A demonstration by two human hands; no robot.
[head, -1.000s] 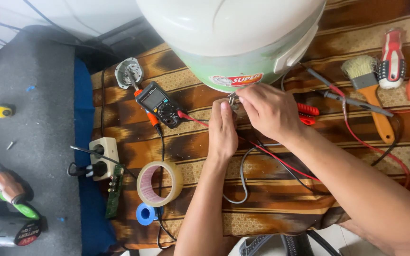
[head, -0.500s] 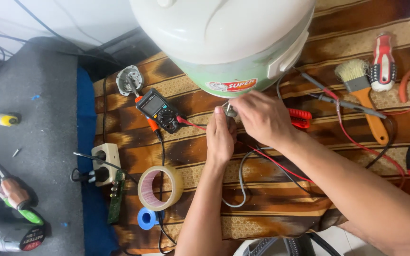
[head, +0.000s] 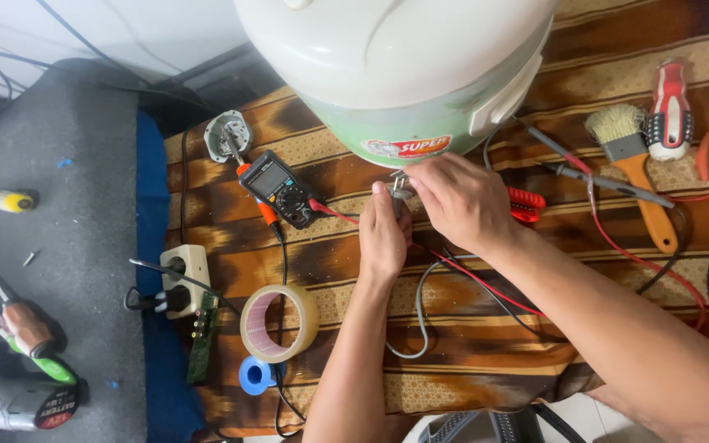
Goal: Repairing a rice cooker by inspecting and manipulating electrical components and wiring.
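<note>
**Inspector:** Your left hand (head: 384, 234) and right hand (head: 461, 201) meet just below the front edge of the white and pale green rice cooker (head: 395, 74). Both pinch a small metal part (head: 398, 187) between the fingertips; your left thumb and forefinger are closed on it from below, your right fingers closed on it from the side.

**Second inspector:** Confirmed. The part is close against the cooker's lower rim, above the striped brown cloth (head: 223, 221). What kind of part it is you cannot tell from this view; your fingers cover most of it.

**Inspector:** A grey cable (head: 418, 320) loops down from under your hands. A red lead (head: 486, 287) runs beneath your right wrist.

**Second inspector:** To your left, the black multimeter (head: 279, 187) lies face up, near your left hand but not touching. Below it sits the roll of beige tape (head: 279, 323), with a blue roll (head: 254, 375) just beside

**Inspector:** To your right, well apart, lie the paintbrush (head: 635, 164) and the red-handled screwdriver (head: 670, 111)
</note>
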